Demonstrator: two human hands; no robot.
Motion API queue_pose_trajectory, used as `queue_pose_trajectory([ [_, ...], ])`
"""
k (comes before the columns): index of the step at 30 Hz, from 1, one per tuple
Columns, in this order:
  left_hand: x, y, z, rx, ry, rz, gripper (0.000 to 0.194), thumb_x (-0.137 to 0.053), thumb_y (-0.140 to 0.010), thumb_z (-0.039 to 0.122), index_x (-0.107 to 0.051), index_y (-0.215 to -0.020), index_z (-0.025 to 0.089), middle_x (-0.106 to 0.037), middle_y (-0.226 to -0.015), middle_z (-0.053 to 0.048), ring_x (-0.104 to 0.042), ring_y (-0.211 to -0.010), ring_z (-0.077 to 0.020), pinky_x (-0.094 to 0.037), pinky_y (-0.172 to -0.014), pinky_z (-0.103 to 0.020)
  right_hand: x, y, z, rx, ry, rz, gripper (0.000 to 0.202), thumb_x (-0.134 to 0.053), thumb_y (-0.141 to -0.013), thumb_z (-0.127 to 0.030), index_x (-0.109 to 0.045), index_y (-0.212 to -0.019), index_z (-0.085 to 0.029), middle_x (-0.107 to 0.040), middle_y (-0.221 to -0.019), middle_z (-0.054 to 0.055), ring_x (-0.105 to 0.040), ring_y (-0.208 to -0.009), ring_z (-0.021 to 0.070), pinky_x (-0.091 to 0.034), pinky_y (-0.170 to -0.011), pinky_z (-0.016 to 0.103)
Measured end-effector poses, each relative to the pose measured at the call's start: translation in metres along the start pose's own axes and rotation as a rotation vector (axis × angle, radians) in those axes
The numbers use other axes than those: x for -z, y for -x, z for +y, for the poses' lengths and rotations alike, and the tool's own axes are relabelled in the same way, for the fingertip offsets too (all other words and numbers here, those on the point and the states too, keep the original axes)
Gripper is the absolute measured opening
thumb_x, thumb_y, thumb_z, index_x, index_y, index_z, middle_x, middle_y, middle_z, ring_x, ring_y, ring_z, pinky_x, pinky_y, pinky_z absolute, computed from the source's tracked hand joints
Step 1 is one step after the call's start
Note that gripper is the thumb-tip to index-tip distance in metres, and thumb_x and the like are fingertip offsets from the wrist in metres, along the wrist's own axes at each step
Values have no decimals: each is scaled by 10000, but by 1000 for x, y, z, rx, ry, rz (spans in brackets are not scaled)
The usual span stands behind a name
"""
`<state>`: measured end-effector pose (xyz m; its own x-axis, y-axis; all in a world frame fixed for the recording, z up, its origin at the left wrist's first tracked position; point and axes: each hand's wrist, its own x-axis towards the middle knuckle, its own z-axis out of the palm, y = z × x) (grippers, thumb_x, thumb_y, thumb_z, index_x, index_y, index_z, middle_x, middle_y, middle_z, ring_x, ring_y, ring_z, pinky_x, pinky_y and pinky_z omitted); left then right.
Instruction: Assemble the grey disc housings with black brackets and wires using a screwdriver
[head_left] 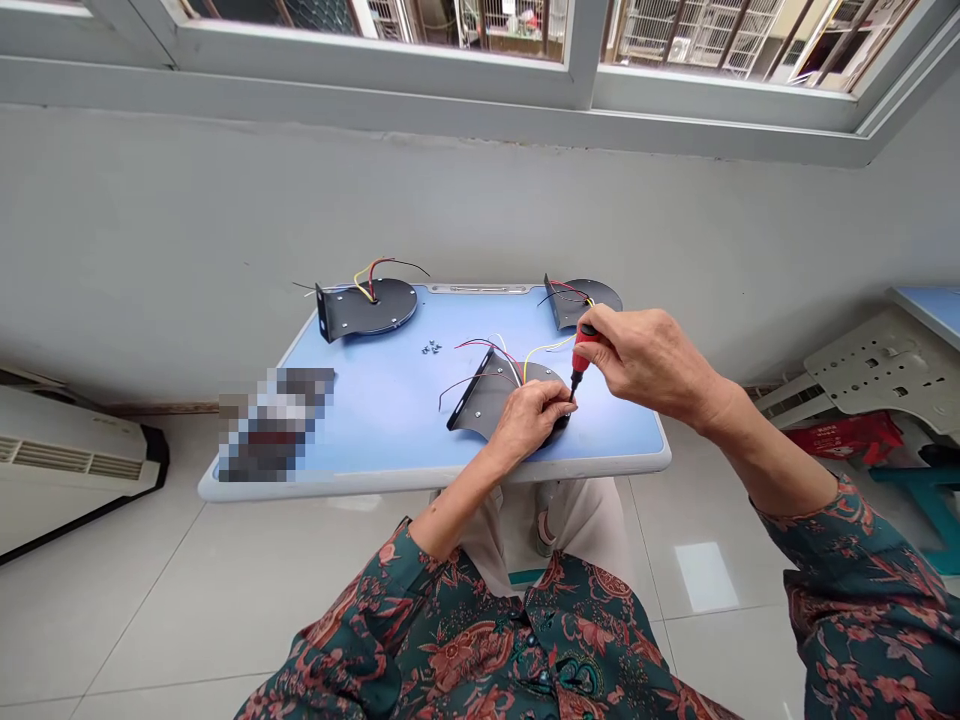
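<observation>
My right hand (652,360) grips a screwdriver (580,355) with a red and black handle, its shaft pointing down at the edge of a black round-ended metal bracket (491,398). My left hand (529,418) lies over that bracket, fingers closed at its rim beside the screwdriver tip; any screw there is hidden by the fingers. Red, black, white and yellow wires (514,362) come out of the bracket's middle. Several small dark screws (431,348) lie loose on the blue table (390,410), left of the bracket.
A similar bracket with wires (371,306) sits at the table's back left, another (581,300) at the back right, partly behind my right hand. A blurred patch (277,425) covers something at the front left. Beyond the table rises a white wall (285,200) under a window.
</observation>
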<state>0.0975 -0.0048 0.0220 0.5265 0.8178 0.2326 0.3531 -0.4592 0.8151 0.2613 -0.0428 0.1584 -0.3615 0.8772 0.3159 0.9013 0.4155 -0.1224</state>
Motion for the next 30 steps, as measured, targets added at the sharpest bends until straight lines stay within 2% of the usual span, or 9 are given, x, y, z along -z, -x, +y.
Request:
queue_pose_trajectory([
  [5, -1, 1, 0, -8, 10, 21, 127, -668, -872, 188, -671, -748, 212, -694, -759, 14, -599, -796, -173, -443, -774, -283, -24, 1, -6, -159, 158, 274, 298, -500, -959, -418, -561, -759, -206, -527, -507, -8, -381, -467, 139, -203, -534, 293],
  [8, -1, 1, 0, -14, 9, 30, 117, -679, -871, 179, -695, -762, 218, -714, -773, 14, -612, -813, -175, -455, -790, -283, -31, 0, -9, -230, 241, 371, 350, -510, -939, -441, -547, -672, -218, -449, -455, -23, -313, -448, 132, -166, -529, 299],
  [11, 0, 1, 1, -17, 4, 31, 112, -697, -860, 160, -712, -767, 220, -721, -780, 18, -613, -810, -170, -457, -789, -275, -26, -1, -6, -153, 160, 321, 285, -497, -941, -377, -624, -753, -206, -560, -547, -1, -388, -497, 140, -203, -534, 303],
  [15, 1, 1, 2, -8, -10, 20, 150, -704, -866, 163, -699, -726, 217, -693, -733, 24, -592, -801, -168, -441, -770, -265, -11, -4, 6, 115, -175, 151, 191, -502, -945, -270, -666, -1007, -194, -703, -798, 20, -534, -659, 142, -359, -624, 274],
  [18, 0, 1, 3, 11, -19, 15, 150, -694, -872, 169, -699, -730, 218, -685, -721, 24, -587, -804, -172, -435, -765, -267, -5, -7, 16, 177, -292, 98, 93, -546, -898, -195, -639, -908, -202, -676, -720, -15, -516, -624, 125, -386, -639, 257],
  [20, 0, 2, 3, 27, -22, 22, 143, -691, -872, 167, -707, -741, 220, -697, -735, 22, -593, -806, -173, -438, -771, -272, -8, -8, 19, 141, -255, 152, 42, -602, -866, -204, -603, -823, -206, -636, -656, -29, -485, -576, 116, -369, -612, 253],
  [23, -1, 2, 2, 40, -20, 46, 127, -689, -868, 151, -727, -773, 227, -722, -775, 16, -610, -825, -177, -446, -783, -280, -24, -9, 16, 7, -156, 269, 188, -659, -864, -306, -542, -750, -212, -596, -597, -30, -444, -519, 110, -334, -577, 258],
  [27, -3, 2, 3, 41, -23, 63, 97, -702, -865, 162, -745, -817, 235, -742, -808, 14, -624, -833, -181, -454, -785, -289, -47, -5, 1, -270, 62, 400, 280, -550, -946, -427, -544, -774, -206, -559, -544, -7, -404, -466, 127, -241, -533, 284],
  [30, -3, 1, 4, 51, -45, 56, 59, -751, -837, 187, -742, -796, 228, -744, -804, 17, -618, -829, -182, -448, -771, -292, -47, -3, -12, -295, 163, 374, 336, -470, -982, -466, -571, -809, -196, -540, -521, 0, -416, -459, 144, -198, -527, 302],
])
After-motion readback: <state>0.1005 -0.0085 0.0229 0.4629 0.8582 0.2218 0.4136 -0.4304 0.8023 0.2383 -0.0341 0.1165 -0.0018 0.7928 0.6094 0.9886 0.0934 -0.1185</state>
